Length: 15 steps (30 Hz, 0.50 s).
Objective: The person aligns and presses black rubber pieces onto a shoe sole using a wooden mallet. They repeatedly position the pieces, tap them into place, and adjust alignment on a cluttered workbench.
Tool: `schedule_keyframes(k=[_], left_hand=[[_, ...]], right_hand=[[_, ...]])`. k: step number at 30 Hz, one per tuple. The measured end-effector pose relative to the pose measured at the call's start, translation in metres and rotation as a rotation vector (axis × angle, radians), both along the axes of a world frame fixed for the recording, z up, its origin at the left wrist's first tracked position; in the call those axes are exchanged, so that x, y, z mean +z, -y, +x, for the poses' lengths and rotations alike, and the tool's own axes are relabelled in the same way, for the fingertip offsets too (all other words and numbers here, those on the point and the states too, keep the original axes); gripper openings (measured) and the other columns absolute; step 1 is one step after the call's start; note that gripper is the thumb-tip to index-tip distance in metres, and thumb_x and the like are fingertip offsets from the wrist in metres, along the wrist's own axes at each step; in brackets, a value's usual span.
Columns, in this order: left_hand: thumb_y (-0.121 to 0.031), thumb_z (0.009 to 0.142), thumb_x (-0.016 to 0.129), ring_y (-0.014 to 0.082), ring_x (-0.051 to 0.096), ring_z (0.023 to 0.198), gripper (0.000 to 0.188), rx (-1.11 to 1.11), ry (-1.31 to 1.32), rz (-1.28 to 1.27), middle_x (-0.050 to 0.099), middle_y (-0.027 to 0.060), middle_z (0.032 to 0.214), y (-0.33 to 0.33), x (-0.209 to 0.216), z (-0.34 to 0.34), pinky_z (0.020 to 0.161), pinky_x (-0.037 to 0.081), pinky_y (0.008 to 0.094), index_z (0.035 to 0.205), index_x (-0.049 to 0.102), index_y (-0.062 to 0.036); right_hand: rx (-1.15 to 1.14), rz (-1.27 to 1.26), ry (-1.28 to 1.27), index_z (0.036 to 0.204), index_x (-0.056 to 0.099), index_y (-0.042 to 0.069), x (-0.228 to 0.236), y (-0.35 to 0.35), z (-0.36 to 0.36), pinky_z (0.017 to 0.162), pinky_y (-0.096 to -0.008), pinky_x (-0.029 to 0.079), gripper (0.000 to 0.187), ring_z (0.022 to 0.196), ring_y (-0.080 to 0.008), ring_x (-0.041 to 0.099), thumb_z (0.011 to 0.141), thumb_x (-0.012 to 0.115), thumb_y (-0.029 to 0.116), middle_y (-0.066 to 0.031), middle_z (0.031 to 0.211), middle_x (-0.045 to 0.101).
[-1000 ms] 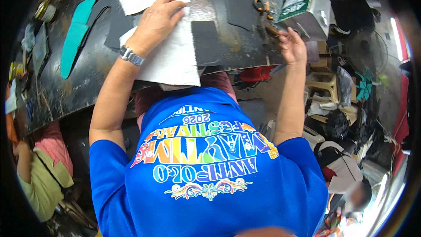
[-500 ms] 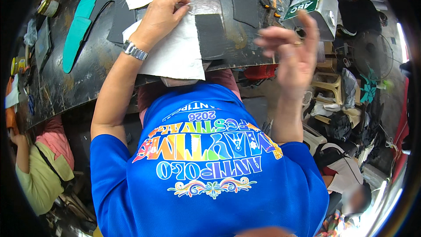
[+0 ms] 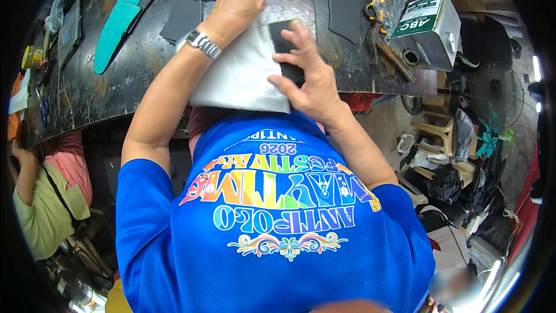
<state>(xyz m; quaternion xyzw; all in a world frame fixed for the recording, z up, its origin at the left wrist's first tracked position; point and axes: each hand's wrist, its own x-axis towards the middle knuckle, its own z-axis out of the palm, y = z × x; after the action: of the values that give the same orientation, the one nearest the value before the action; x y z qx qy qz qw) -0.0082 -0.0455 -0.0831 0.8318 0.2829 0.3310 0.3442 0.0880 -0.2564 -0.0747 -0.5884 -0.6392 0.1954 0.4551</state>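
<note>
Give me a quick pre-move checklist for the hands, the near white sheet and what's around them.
1. Left hand at the near white sheet's far end: ok.
2. Right hand empty: ok, fingers spread, nothing seen in it.
3. Right hand touching the sheet: cannot tell.
4. Sheet within the table's near edge: not ok, it reaches past in this view.
5. Black piece uncovered: not ok, the right hand partly hides it.
6. Metal can away from the sheet: ok, off to the right.

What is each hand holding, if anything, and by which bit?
The left hand is at the top of the nearer white sheet; I can't tell if it's gripped. The right hand, spread, holds nothing.
</note>
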Motion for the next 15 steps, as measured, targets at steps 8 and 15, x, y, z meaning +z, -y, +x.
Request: schedule_keyframes(k=[8, 15], left_hand=[[-0.015, 0.084, 0.079, 0.0268, 0.066, 0.089, 0.032, -0.163, -0.055, 0.106, 0.063, 0.0130, 0.101, 0.090, 0.021, -0.070, 0.079, 0.054, 0.0357, 0.109, 0.062, -0.0033], [-0.021, 0.071, 0.090, 0.0368, 0.054, 0.124, 0.068, -0.222, -0.131, 0.015, 0.050, 0.0167, 0.132, 0.088, 0.007, -0.073, 0.105, 0.047, 0.0418, 0.126, 0.054, -0.0038]], right_hand=[[-0.056, 0.061, -0.619, 0.162, 0.007, 0.011, 0.003, -0.013, 0.020, 0.097, -0.0396, 0.052, 0.086, 0.106, -0.0261, 0.068, 0.102, 0.055, 0.050, -0.0251, 0.144, 0.045], [0.002, 0.013, -0.524, 0.152, 0.037, 0.002, 0.005, -0.022, 0.031, 0.102, -0.0423, 0.048, 0.077, 0.127, -0.0250, 0.053, 0.103, 0.040, 0.062, -0.0196, 0.148, 0.042]])
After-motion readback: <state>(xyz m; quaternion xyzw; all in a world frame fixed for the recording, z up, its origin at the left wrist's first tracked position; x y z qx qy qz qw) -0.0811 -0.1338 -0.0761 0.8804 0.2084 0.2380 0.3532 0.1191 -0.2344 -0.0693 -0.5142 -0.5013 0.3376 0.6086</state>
